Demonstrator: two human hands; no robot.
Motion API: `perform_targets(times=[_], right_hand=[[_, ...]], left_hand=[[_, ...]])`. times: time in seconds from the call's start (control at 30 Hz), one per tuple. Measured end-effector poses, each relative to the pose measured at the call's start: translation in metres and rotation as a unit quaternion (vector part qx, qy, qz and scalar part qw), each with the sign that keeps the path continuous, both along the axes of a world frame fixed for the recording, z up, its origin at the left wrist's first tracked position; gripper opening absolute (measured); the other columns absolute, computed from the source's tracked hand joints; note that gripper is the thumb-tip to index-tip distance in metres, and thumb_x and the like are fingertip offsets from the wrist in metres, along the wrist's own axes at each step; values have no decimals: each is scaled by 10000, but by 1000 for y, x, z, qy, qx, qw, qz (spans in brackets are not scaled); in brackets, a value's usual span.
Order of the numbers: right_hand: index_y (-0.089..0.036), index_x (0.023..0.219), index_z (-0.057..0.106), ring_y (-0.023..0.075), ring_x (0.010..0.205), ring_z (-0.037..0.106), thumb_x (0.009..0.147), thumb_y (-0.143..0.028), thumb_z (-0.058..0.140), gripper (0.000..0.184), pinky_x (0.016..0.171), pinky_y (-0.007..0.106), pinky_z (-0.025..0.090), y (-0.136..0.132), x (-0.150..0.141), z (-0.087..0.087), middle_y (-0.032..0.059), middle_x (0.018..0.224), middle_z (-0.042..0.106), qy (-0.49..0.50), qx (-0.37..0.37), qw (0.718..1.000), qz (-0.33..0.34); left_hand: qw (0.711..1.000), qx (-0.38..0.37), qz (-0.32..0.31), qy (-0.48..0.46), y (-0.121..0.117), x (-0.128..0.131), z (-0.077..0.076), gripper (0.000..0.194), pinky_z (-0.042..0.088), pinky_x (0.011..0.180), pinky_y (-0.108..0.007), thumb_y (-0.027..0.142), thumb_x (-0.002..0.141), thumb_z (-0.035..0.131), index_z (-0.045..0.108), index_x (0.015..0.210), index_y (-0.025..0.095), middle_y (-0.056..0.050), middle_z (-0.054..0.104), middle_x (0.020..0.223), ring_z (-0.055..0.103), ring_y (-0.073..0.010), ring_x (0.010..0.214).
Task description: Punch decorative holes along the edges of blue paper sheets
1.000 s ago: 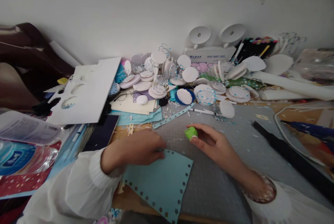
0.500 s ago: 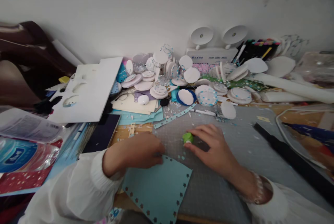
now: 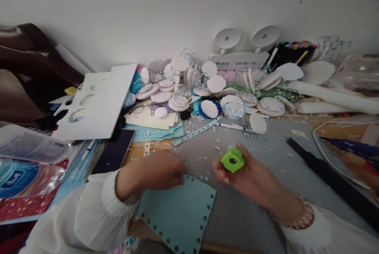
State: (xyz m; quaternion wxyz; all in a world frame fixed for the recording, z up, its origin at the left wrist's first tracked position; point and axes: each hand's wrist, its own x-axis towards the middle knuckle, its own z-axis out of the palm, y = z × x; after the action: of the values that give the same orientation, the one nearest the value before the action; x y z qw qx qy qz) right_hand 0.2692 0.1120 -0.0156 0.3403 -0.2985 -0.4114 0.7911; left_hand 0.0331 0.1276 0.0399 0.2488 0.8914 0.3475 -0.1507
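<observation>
My right hand (image 3: pixel 251 179) is closed around a small green paper punch (image 3: pixel 232 160) and holds it lifted above the grey cutting mat (image 3: pixel 266 159), its underside turned toward me. A light blue paper sheet (image 3: pixel 177 214) with star-shaped holes punched along its edges lies at the mat's near edge. My left hand (image 3: pixel 158 171), fingers curled, pinches that sheet's far corner. Small blue punched bits lie scattered on the mat between the two hands.
A heap of white foam discs (image 3: pixel 213 84) fills the back of the desk. A white foam board (image 3: pixel 97 104) with cut-out holes leans at left, a dark tablet (image 3: pixel 115 151) beside it. A black bar (image 3: pixel 325 175) lies at right. Pens (image 3: pixel 293 51) stand by the wall.
My right hand has lifted the green punch off the mat and turned it over toward me. The left hand stays on the blue sheet's corner, which shifted slightly.
</observation>
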Motion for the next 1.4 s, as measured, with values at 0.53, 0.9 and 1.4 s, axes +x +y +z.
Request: perform_targets(times=[0.53,0.9,1.4], right_hand=[[-212,1034,616,206,846,583,816,-326,698,259,772,330,466,-10,3,3,41,900,624,-268,463,844,-22],[-212,1088,609,201,906,562,825,-314,703,298,830,326,442,-8,2,-1,43,960,586,-266,463,846,0],[-180,1055,626,198,850,562,819,-358,713,307,779,322,442,-8,1,-2,51,915,597,-249,438,863,30]], left_hand=[[998,43,-5,-46,-9,-1,40,229,322,531,-258,236,946,500,538,726,187,5,602,651,571,-157,608],[997,48,-15,-63,-13,4,36,179,300,516,-264,180,896,558,574,717,179,5,608,648,591,-163,614],[994,38,-15,-97,-13,5,32,156,309,514,-248,112,825,611,587,697,198,26,600,637,548,-150,586]])
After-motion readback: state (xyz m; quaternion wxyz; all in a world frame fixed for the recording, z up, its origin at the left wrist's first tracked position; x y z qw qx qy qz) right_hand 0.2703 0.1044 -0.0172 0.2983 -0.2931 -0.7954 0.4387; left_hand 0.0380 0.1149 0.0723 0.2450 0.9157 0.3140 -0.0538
